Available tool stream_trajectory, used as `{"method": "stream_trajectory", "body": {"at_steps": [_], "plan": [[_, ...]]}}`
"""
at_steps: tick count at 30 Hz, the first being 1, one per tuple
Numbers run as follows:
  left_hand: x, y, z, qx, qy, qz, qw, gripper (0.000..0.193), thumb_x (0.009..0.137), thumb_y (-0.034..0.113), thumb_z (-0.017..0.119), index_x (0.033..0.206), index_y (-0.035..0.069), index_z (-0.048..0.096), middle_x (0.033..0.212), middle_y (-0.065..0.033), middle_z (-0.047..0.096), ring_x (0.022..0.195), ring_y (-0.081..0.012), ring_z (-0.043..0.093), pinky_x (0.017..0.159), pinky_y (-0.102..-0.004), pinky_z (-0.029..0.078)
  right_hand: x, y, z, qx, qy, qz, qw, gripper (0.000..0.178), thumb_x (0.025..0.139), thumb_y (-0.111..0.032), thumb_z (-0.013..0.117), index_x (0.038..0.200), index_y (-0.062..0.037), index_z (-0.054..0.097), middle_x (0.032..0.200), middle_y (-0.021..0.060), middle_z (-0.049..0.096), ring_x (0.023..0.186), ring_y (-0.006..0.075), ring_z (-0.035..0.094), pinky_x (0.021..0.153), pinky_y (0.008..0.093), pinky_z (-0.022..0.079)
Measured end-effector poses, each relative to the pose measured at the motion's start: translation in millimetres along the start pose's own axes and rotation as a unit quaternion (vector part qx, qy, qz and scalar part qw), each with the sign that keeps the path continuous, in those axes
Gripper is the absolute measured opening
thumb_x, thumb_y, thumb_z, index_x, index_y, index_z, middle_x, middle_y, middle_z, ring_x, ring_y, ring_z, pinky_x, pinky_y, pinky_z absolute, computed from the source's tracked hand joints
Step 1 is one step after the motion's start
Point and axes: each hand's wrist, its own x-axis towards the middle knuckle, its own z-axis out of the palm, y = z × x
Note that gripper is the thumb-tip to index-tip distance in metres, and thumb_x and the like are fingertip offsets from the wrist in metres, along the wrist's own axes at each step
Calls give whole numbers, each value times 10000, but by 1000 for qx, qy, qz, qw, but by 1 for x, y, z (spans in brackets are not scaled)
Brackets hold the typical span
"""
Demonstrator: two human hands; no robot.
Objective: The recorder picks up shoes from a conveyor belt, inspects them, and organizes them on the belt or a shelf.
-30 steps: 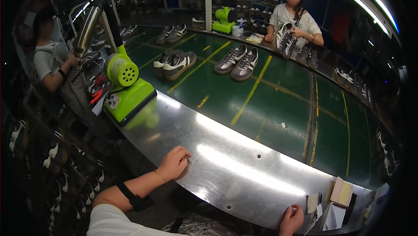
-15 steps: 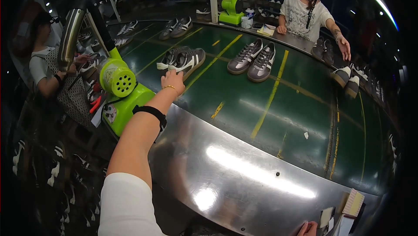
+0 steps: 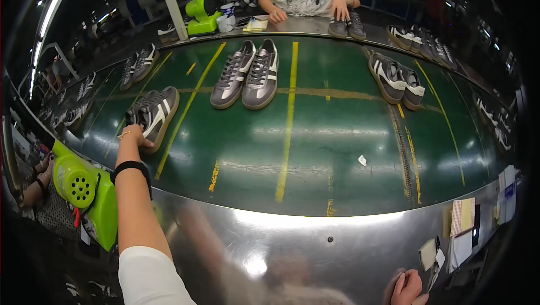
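Note:
At the left of the green conveyor belt, my left hand (image 3: 134, 135) is closed around the heel end of a pair of grey sneakers (image 3: 160, 113) with white stripes and gum soles. The shoes stand side by side on the belt, toes pointing away from me; my fingers partly hide their heels. Low at the right, my right hand (image 3: 408, 288) hovers by the near metal edge with curled fingers and nothing visible in them. Beyond my left hand, a second pair of grey sneakers (image 3: 246, 74) sits mid-belt, toes toward me.
A lime-green machine (image 3: 84, 192) stands beside my left forearm. Another grey pair (image 3: 395, 80) rests on the belt's right. Across the belt, a person's hand (image 3: 340, 8) touches sneakers on the far ledge. Cards and pads (image 3: 462, 226) line the steel counter (image 3: 337, 265) at right.
The view has swung to the right. My left hand stays at the sneakers' heels. The person opposite has drawn their outstretched arm in to shoes on the ledge. My right hand shows more fully.

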Motion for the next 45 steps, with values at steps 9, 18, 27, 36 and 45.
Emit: {"method": "stream_trajectory", "body": {"at_steps": [9, 18, 27, 36, 45], "plan": [[-35, 16, 24, 96, 173, -16, 980, 582, 576, 451, 793, 1003, 74, 675, 1075, -135, 596, 1129, -303, 446, 930, -357, 401, -1, -9, -3, 47, 18, -31, 998, 102, 747, -164, 601, 773, -72, 568, 632, 96, 553, 638, 309, 556, 605, 414, 424], [-170, 60, -26, 71, 92, 145, 983, 590, 549, 506, 777, 938, 70, 691, 991, -148, 650, 935, -290, 618, 819, -363, 489, -3, -7, 0, 117, 44, -49, 991, 115, 770, -191, 582, 733, -90, 540, 625, 107, 571, 617, 322, 566, 588, 437, 430], [-382, 107, -28, -31, 23, 347, 937, 559, 584, 504, 752, 767, -18, 668, 777, -190, 641, 748, -317, 628, 694, -377, 490, -10, -1, 9, 132, 131, -126, 974, 146, 771, -188, 590, 727, -74, 510, 667, 99, 559, 653, 305, 556, 600, 448, 418], [-525, 97, 35, -1, 165, 526, 834, 422, 572, 221, 780, 957, 132, 630, 1119, -93, 535, 1017, -321, 522, 708, -385, 487, -12, 5, -5, 214, 16, -62, 975, 161, 758, -191, 615, 851, -69, 565, 742, 86, 579, 726, 296, 583, 658, 404, 466], [-514, 102, 15, -195, 63, 707, 677, 276, 628, 188, 763, 848, 90, 627, 939, -12, 594, 1071, -256, 488, 951, -433, 304, 31, 66, -32, 12, 131, -43, 990, 347, 732, -192, 629, 1064, -94, 593, 1019, 128, 554, 1016, 311, 505, 835, 392, 425]]}}
